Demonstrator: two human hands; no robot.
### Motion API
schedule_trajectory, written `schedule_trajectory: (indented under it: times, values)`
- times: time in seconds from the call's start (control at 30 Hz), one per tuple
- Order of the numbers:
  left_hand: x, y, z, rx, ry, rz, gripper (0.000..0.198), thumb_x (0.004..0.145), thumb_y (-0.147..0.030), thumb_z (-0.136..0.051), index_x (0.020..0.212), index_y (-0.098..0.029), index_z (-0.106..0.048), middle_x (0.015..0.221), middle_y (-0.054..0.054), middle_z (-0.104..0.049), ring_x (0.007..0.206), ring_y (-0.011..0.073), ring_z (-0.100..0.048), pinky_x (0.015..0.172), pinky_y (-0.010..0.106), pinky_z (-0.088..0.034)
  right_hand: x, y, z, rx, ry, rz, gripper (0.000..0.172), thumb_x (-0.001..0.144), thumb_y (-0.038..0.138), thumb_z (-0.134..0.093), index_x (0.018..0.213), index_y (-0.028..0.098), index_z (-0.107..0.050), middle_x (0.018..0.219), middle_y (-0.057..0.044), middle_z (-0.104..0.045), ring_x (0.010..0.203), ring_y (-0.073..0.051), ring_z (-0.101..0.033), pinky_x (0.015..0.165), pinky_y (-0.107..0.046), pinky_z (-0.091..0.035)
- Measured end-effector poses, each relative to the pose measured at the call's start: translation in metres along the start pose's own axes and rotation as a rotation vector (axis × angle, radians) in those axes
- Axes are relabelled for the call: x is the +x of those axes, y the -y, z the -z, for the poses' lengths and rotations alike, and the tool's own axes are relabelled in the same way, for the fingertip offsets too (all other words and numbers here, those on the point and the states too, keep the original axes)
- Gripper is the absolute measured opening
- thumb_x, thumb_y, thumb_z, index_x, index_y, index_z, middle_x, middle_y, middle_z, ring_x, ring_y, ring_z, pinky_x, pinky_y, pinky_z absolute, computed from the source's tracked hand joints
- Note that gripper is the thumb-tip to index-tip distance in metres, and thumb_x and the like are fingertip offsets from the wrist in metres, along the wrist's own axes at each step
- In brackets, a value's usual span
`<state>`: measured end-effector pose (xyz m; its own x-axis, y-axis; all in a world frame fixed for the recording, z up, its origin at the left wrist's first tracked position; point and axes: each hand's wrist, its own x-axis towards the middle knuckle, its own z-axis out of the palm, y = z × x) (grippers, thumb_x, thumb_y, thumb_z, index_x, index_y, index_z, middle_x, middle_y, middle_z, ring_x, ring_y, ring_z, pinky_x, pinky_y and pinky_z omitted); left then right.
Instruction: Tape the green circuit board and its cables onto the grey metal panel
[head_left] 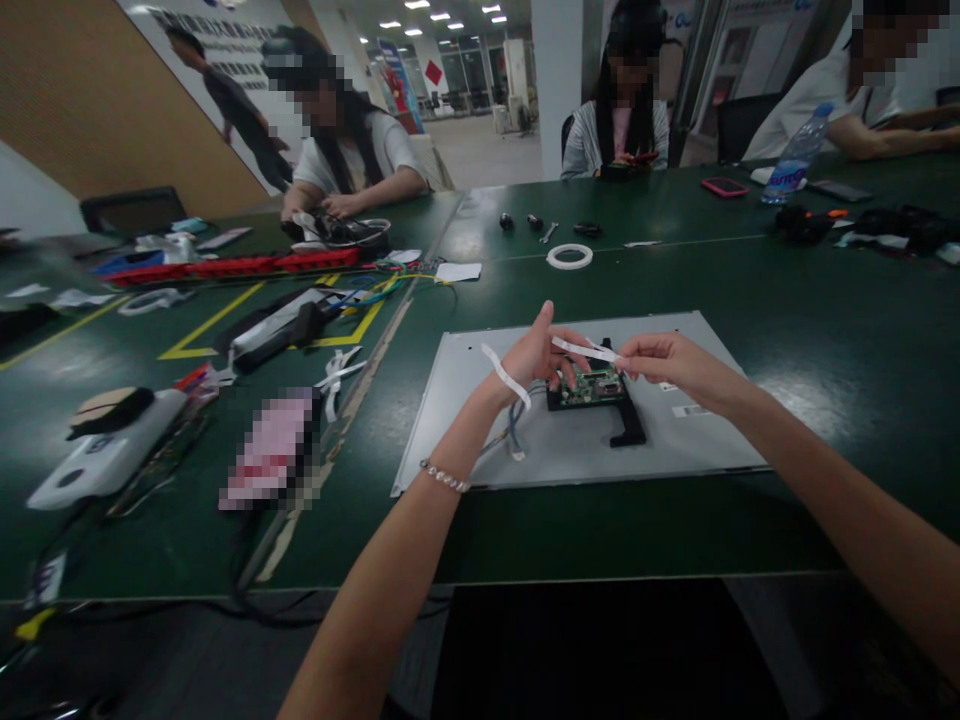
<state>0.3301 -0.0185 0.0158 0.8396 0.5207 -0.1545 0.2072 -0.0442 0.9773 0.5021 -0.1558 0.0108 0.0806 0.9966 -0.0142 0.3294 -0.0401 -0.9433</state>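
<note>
My right hand (679,368) pinches one end of a short white strip of tape (585,349). The strip's other end lies by the fingers of my left hand (544,352), which is open with its thumb raised. A second white strip (505,376) clings across the back of my left wrist. Under both hands, a green circuit board (600,388) sits in a black bracket (631,420) on a flat grey panel (570,465). My left fingers partly cover the board; whether they touch it I cannot tell. Grey cables (515,425) run beside it.
Beyond the panel lie a roll of white tape (569,257), a small wrench (550,233) and small black parts. A water bottle (799,155) stands far right. To the left are a pink pouch-like item (271,445), a white device (109,455) and cables. Several people sit opposite.
</note>
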Motion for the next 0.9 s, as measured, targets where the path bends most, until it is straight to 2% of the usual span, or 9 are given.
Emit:
schedule_trajectory:
  times: [0.07,0.17,0.23,0.37,0.47,0.57,0.73,0.9]
  values:
    - [-0.002,0.000,0.002,0.028,0.000,-0.029,0.069,0.085,-0.071,-0.030,0.083,-0.011,-0.063,0.066,0.007,-0.066,0.046,0.0096,-0.057,0.038,0.018,-0.034,0.000,0.001,0.000,-0.026,-0.005,-0.027,0.028,0.077,0.045,-0.061,0.079,0.018,-0.064,0.070,0.001,-0.054,0.060,-0.008,-0.041,0.054,-0.023,-0.029]
    - [-0.003,0.004,0.006,0.139,0.004,-0.086,0.040,0.079,-0.052,-0.060,0.078,-0.012,-0.061,0.061,0.001,-0.063,0.046,0.0066,-0.054,0.040,0.016,-0.033,0.001,0.000,0.003,-0.064,-0.006,-0.077,0.029,0.078,0.046,-0.059,0.081,0.018,-0.066,0.070,0.000,-0.055,0.060,-0.009,-0.040,0.053,-0.023,-0.028]
    - [-0.003,0.006,0.007,0.194,0.040,-0.090,0.029,0.076,-0.041,-0.067,0.075,-0.012,-0.061,0.059,0.000,-0.062,0.046,0.0057,-0.053,0.040,0.015,-0.032,0.001,-0.005,0.008,-0.101,-0.004,-0.097,0.031,0.079,0.048,-0.057,0.082,0.018,-0.067,0.070,0.000,-0.055,0.059,-0.009,-0.039,0.052,-0.023,-0.027]
    - [-0.006,0.003,0.002,0.238,0.125,-0.044,0.021,0.078,-0.032,-0.064,0.075,-0.012,-0.061,0.059,0.000,-0.063,0.044,0.0046,-0.051,0.038,0.014,-0.027,0.002,-0.013,0.020,-0.251,0.050,-0.120,0.035,0.078,0.052,-0.057,0.085,0.020,-0.070,0.072,-0.002,-0.059,0.062,-0.011,-0.045,0.054,-0.024,-0.032]
    - [-0.007,0.001,-0.008,0.267,0.200,0.002,0.017,0.078,-0.028,-0.062,0.074,-0.011,-0.062,0.059,0.001,-0.064,0.040,0.0040,-0.049,0.038,0.015,-0.027,0.002,-0.016,0.029,-0.350,0.196,-0.120,0.033,0.078,0.051,-0.057,0.081,0.021,-0.071,0.071,-0.001,-0.061,0.064,-0.012,-0.049,0.058,-0.025,-0.035]
    - [-0.008,0.004,-0.018,0.299,0.265,0.044,0.016,0.079,-0.026,-0.060,0.072,-0.012,-0.062,0.058,0.001,-0.064,0.038,0.0041,-0.047,0.041,0.016,-0.032,0.002,-0.018,0.035,-0.417,0.306,-0.140,0.031,0.078,0.048,-0.058,0.076,0.021,-0.071,0.067,0.000,-0.061,0.064,-0.013,-0.051,0.060,-0.026,-0.037]
    - [-0.011,0.006,-0.031,0.470,0.286,0.020,0.016,0.078,-0.026,-0.056,0.069,-0.014,-0.063,0.056,0.001,-0.064,0.040,0.0076,-0.051,0.045,0.021,-0.041,0.003,-0.022,0.038,-0.473,0.375,-0.186,0.028,0.077,0.045,-0.057,0.075,0.021,-0.071,0.065,0.000,-0.061,0.060,-0.013,-0.052,0.057,-0.026,-0.037]
    - [-0.016,0.001,-0.042,0.674,0.265,0.055,0.017,0.076,-0.024,-0.051,0.066,-0.015,-0.062,0.053,0.000,-0.063,0.040,0.0086,-0.051,0.046,0.020,-0.041,0.002,-0.026,0.035,-0.467,0.396,-0.178,0.027,0.076,0.044,-0.057,0.074,0.021,-0.071,0.065,-0.001,-0.062,0.060,-0.013,-0.053,0.057,-0.026,-0.037]
